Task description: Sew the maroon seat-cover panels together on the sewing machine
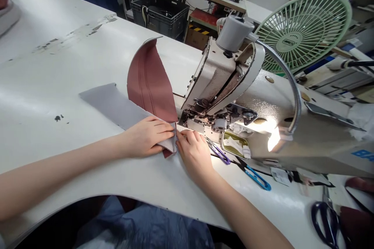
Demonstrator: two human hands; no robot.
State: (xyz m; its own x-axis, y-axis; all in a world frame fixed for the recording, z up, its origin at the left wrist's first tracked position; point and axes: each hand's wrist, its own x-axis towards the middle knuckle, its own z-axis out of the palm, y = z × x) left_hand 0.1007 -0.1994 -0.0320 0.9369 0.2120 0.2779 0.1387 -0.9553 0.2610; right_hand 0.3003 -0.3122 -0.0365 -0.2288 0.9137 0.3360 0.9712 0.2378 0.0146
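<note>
A dusty-red fabric panel (150, 79) with stitched lines curves up off the white table beside the sewing machine (214, 78). A grey fabric strip (109, 103) lies against it, and their edges meet near the needle area. My left hand (147, 136) grips the grey strip, fingers stretched across its top and thumb lower down. My right hand (194, 148) is closed at the joined edge, fingertips bent against the fabric just in front of the machine; what sits under them is partly hidden.
Purple thread snips (219, 152) and blue thread snips (255, 176) lie right of my right hand. A small tray (235, 144) holds scraps. Dark-handled scissors (324, 218) lie at lower right. A lit lamp (279, 140) and a green fan (304, 33) stand by the machine.
</note>
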